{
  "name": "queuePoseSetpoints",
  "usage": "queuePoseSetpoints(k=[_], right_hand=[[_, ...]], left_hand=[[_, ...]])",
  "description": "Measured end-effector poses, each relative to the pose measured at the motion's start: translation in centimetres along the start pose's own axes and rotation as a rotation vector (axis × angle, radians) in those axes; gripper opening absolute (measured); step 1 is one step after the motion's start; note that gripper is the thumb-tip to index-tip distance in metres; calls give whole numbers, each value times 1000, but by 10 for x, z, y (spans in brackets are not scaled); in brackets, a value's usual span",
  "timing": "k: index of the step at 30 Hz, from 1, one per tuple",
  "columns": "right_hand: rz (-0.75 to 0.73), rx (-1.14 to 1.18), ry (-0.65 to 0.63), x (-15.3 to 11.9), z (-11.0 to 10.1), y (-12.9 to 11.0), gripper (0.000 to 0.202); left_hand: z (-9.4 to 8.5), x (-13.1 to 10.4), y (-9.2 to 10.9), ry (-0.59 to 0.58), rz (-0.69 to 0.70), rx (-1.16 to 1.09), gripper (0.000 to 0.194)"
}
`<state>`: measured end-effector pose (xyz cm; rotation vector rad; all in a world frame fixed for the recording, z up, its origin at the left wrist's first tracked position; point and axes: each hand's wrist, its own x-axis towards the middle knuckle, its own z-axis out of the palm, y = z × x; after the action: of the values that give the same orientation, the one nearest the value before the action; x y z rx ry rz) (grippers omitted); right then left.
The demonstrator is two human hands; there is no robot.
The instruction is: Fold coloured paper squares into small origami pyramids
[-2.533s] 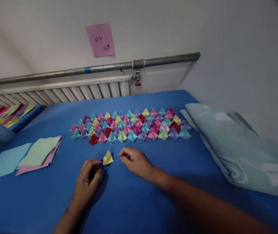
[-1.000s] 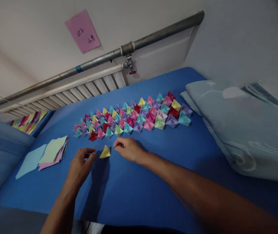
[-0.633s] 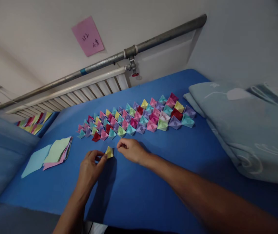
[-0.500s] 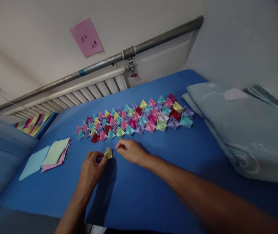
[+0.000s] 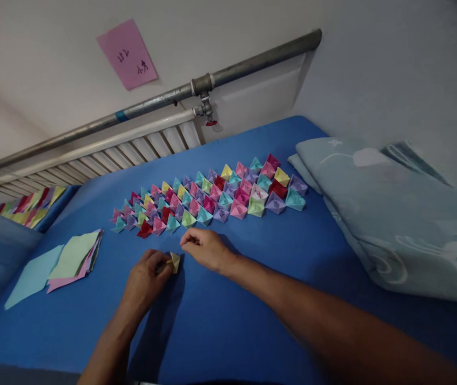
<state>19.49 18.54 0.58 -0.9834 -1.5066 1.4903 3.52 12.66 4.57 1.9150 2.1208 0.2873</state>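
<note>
My left hand (image 5: 148,275) pinches a small folded yellow paper boat (image 5: 175,262) between thumb and fingers, just above the blue sheet (image 5: 220,315). To its right, my right hand (image 5: 204,247) is closed, thumb and fingertips together; whether anything is between them I cannot make out. Beyond both hands stand several rows of folded paper boats (image 5: 204,216) in pink, red, blue, green, purple and yellow. The right hand is close to the front row, apart from it.
Loose coloured paper sheets (image 5: 74,256) lie at the left, a light blue sheet (image 5: 33,275) beside them. A folded grey-green blanket (image 5: 380,214) sits at the right. Along the wall run a radiator (image 5: 144,147) and a metal pipe (image 5: 252,67). A pink note (image 5: 128,56) hangs above.
The view has shifted slightly, so everything appears further left. The yellow paper boat has turned in my left hand and shows a different face. My right hand keeps its closed shape beside it.
</note>
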Motion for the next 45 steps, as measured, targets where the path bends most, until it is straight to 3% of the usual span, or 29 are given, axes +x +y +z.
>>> queuePoseSetpoints(k=[5, 9, 24, 33, 45], right_hand=[[5, 12, 16, -1, 0, 1, 14], [13, 4, 19, 0, 0, 1, 15], [0, -27, 25, 0, 0, 0, 16], [0, -40, 16, 0, 0, 2, 16], [-31, -66, 6, -2, 0, 3, 14]], left_hand=[[2, -6, -3, -91, 139, -63, 18], [8, -7, -6, -35, 168, -63, 20], [24, -13, -11, 79, 119, -121, 25], [21, -6, -8, 6, 30, -127, 21], [24, -7, 4, 68, -6, -117, 14]])
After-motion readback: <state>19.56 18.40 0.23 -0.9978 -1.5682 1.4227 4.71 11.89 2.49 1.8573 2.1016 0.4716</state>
